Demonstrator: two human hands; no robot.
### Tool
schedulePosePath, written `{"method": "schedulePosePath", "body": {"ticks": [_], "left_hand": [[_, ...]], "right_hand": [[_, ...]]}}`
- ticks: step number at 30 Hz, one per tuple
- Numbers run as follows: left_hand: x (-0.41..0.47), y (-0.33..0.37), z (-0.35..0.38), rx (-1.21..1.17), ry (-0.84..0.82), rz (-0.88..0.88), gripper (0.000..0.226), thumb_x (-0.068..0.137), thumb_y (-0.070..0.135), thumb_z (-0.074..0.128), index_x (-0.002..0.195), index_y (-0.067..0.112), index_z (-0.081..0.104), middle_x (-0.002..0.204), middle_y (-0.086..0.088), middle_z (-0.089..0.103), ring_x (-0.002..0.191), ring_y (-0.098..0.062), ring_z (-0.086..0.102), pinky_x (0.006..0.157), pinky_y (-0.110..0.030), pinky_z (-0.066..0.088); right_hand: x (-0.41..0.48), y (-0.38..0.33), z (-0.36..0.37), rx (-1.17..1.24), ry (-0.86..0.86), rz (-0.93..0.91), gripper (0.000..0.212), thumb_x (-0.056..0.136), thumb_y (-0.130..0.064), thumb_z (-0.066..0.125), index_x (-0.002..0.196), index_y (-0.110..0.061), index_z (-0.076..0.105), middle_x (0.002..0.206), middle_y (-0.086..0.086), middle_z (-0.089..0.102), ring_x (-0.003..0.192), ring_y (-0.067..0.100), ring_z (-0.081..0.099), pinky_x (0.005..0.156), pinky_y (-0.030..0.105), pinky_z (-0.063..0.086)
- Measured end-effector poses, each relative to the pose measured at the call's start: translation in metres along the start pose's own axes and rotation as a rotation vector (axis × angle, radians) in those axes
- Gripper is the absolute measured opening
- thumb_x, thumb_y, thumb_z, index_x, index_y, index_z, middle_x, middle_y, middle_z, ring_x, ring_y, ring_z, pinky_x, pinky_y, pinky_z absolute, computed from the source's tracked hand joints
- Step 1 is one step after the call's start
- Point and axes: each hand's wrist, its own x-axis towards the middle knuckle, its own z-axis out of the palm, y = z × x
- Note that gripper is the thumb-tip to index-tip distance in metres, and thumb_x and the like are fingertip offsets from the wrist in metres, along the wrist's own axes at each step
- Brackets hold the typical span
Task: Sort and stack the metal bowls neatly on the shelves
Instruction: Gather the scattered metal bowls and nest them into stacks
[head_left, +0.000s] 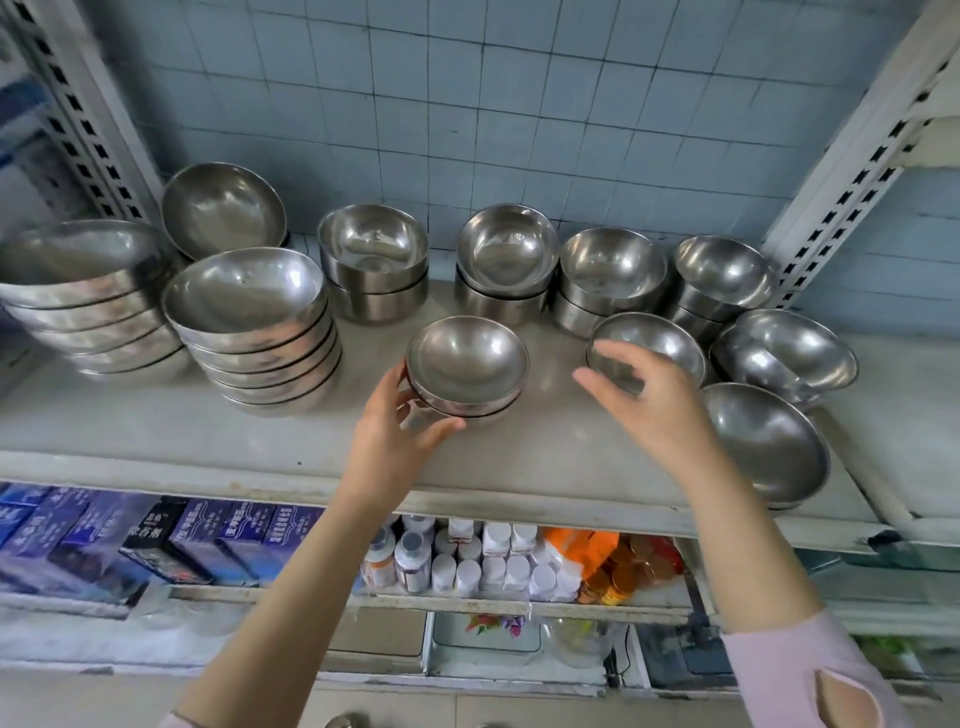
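Note:
Metal bowls fill the grey shelf (156, 431). My left hand (402, 431) grips the near left side of a small stack of two shallow bowls (465, 364) at the shelf's middle. My right hand (652, 400) hovers with fingers spread, holding nothing, just in front of a single shallow bowl (660, 338). Two tall stacks of wide bowls (249, 317) (88, 291) stand at the left. Along the back wall sit several pairs of deeper bowls (373, 260) (506, 260) (610, 275) (724, 280). At the right lie two loose bowls (787, 353) (763, 441).
A single wide bowl (223, 208) leans at the back left. White slotted uprights (852, 171) frame the shelf on both sides. The shelf below holds blue boxes (208, 535), white bottles (488, 561) and an orange packet (592, 545).

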Motion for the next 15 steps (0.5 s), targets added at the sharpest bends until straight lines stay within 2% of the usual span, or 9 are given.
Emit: {"method": "schedulePosePath", "body": {"ticks": [3,6,9,11,13,15], "left_hand": [[0.002,0.000,0.001,-0.030,0.028,-0.002,0.069,0.078,0.013,0.080,0.128,0.039,0.040,0.129,0.004,0.054,0.100,0.018,0.056,0.077,-0.002,0.044],[0.003,-0.003,0.000,-0.074,0.037,-0.018,0.070,0.077,0.012,0.080,0.127,0.036,0.037,0.135,-0.001,0.050,0.107,0.005,0.058,0.079,-0.005,0.046],[0.004,-0.005,-0.001,-0.081,0.014,-0.027,0.076,0.076,0.016,0.082,0.132,0.035,0.034,0.140,-0.001,0.045,0.115,-0.007,0.057,0.082,-0.008,0.047],[0.005,-0.003,-0.003,-0.100,-0.008,-0.041,0.083,0.073,0.025,0.084,0.137,0.033,0.032,0.140,0.001,0.044,0.116,-0.013,0.057,0.089,-0.020,0.051],[0.007,-0.003,-0.005,-0.092,-0.030,-0.032,0.093,0.066,0.043,0.087,0.140,0.035,0.032,0.138,0.001,0.045,0.114,-0.016,0.058,0.096,-0.036,0.052],[0.008,-0.003,-0.008,-0.067,-0.048,-0.021,0.099,0.059,0.056,0.084,0.142,0.040,0.032,0.138,0.000,0.046,0.112,-0.016,0.058,0.097,-0.038,0.052]], "right_hand": [[0.008,0.017,-0.009,-0.193,0.006,0.056,0.040,0.086,-0.044,0.069,0.114,-0.015,0.071,0.114,-0.003,0.072,0.109,0.012,0.064,0.091,0.026,0.047],[0.012,0.027,-0.006,-0.256,-0.021,0.103,0.038,0.085,-0.040,0.072,0.114,-0.017,0.071,0.110,0.001,0.073,0.104,0.017,0.067,0.089,0.034,0.052],[0.013,0.030,-0.002,-0.333,-0.004,0.069,0.023,0.083,-0.027,0.076,0.103,-0.016,0.075,0.100,0.003,0.076,0.097,0.022,0.068,0.084,0.038,0.054],[0.014,0.029,-0.001,-0.311,0.032,0.059,0.014,0.082,-0.021,0.076,0.095,-0.016,0.077,0.090,0.001,0.076,0.089,0.021,0.070,0.080,0.039,0.056],[0.014,0.029,-0.002,-0.276,0.050,0.051,0.008,0.081,-0.019,0.077,0.089,-0.017,0.078,0.085,0.000,0.076,0.083,0.018,0.070,0.078,0.037,0.056],[0.014,0.029,-0.004,-0.266,0.030,0.043,0.006,0.080,-0.019,0.077,0.086,-0.018,0.078,0.081,-0.002,0.075,0.080,0.015,0.069,0.077,0.033,0.055]]}}
